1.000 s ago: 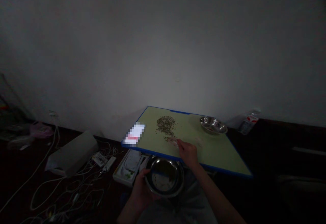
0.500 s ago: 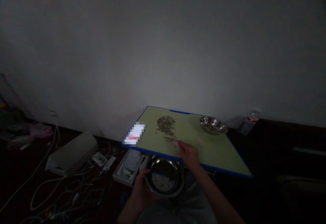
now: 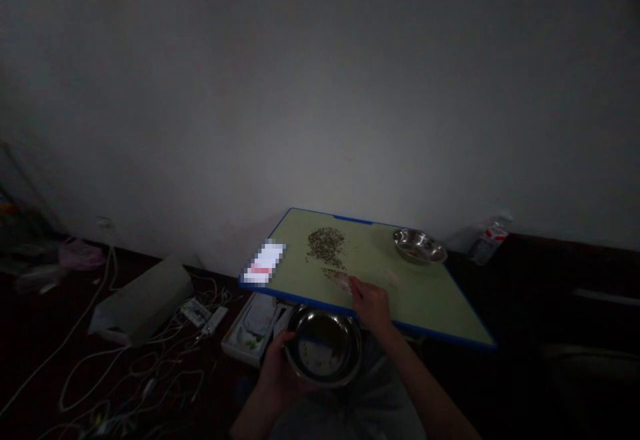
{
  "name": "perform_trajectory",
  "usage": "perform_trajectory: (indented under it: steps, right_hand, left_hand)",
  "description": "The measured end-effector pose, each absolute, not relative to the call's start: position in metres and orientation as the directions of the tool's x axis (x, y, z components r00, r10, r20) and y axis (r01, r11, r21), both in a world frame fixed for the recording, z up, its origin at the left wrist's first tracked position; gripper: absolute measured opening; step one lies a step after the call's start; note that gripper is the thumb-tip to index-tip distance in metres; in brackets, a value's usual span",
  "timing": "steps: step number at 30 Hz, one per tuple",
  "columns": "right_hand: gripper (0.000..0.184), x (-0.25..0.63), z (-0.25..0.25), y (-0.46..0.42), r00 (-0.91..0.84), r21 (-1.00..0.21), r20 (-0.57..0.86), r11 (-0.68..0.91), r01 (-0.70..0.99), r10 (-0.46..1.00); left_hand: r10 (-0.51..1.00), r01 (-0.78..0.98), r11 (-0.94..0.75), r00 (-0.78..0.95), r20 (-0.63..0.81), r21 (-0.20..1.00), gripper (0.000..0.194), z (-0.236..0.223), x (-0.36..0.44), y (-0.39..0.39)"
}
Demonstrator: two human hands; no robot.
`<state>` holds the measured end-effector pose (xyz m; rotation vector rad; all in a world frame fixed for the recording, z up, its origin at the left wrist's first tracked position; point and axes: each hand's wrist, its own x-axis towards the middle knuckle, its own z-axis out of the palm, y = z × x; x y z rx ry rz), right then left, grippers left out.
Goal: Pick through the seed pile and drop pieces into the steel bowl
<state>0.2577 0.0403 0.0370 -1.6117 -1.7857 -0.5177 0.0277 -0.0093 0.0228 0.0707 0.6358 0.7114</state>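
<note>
My left hand [image 3: 276,367] grips the rim of a steel bowl [image 3: 324,345] held just below the near edge of a low green table with a blue rim [image 3: 430,300]. A few small grains lie in the bowl. My right hand [image 3: 370,305] rests on the table near that edge, fingers curled together beside a small scatter of grains [image 3: 336,275]. Farther back on the table lies a larger heap of small dark grains [image 3: 326,241]. The room is dim.
A second steel bowl [image 3: 419,245] stands at the table's far right. A blurred-out flat item [image 3: 263,263] lies at its left edge. A plastic bottle [image 3: 487,239] stands right of the table. Cables [image 3: 150,373], a grey box [image 3: 143,300] and a tray [image 3: 253,327] lie on the floor left.
My right hand has edged slightly toward me along the table's near edge. The bowl and my left hand stay in place.
</note>
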Motion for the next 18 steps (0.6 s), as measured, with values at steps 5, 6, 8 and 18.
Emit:
perform_trajectory:
  steps: [5, 6, 8, 18]
  right_hand:
    - [0.03, 0.2538, 0.0378, 0.0421, -0.023, -0.132, 0.722, 0.169, 0.977, 0.692]
    - [0.03, 0.2533, 0.0379, 0.0424, -0.023, -0.128, 0.725, 0.167, 0.978, 0.688]
    - [0.03, 0.2527, 0.038, 0.0431, -0.021, -0.121, 0.731, 0.16, 0.98, 0.682]
    - [0.029, 0.249, 0.0387, 0.0466, -0.029, -0.13, 0.716, 0.174, 0.976, 0.698]
  left_hand:
    - [0.624, -0.557, 0.773, 0.577, -0.527, 0.305, 0.027, 0.025, 0.0277, -0.0097]
    - [0.623, -0.554, 0.774, 0.58, -0.525, 0.307, 0.027, 0.0251, 0.0277, -0.0096]
    - [0.619, -0.547, 0.778, 0.584, -0.525, 0.308, 0.027, 0.0244, 0.0273, -0.0094]
    - [0.623, -0.547, 0.773, 0.557, -0.548, 0.323, 0.027, 0.0194, 0.0263, -0.0089]
